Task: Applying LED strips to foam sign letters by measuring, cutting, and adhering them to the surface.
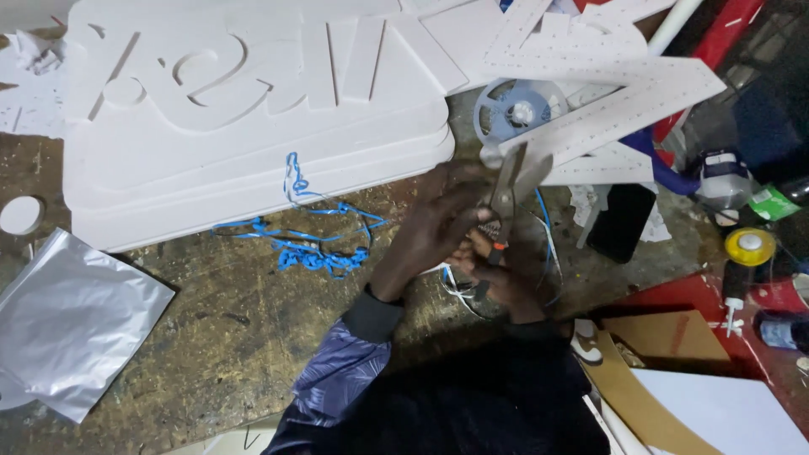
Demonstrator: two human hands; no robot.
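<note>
A: Worn, stained workbench (211, 329), dim light. What sits at the far side?

B: One large white sign panel (253, 109) with raised letter shapes, lying flat, stepped edge toward the person. Right of it, white perforated letter pieces (624, 93) overlapping; I cannot count them surely. One grey reel (516, 109) lies partly under them.

A: Packages?

B: One silver foil pouch (72, 324), flat, squarish, at the left near edge. One round white disc (20, 216) above it. At far right, one yellow roll of tape (749, 246), a small green-labelled package (774, 204), and one brown cardboard sheet (649, 354) at lower right.

A: Loose stuff?

B: One tangle of blue strip offcuts (316, 244) between panel and hands.

A: The hands?

B: They meet just right of centre. Left hand (438, 232) curled, fingers bent over the work. Right hand (506, 278) closed around the handles of one pair of scissors (508, 190). What the left hand grips is hidden; thin white and blue strips (548, 244) loop around both hands.

A: Scissors' direction?

B: Long axis nearly upright in view, tips pointing away from the person toward the reel, handles low in the right hand, orange showing at the grip. Blades look slightly parted.
</note>
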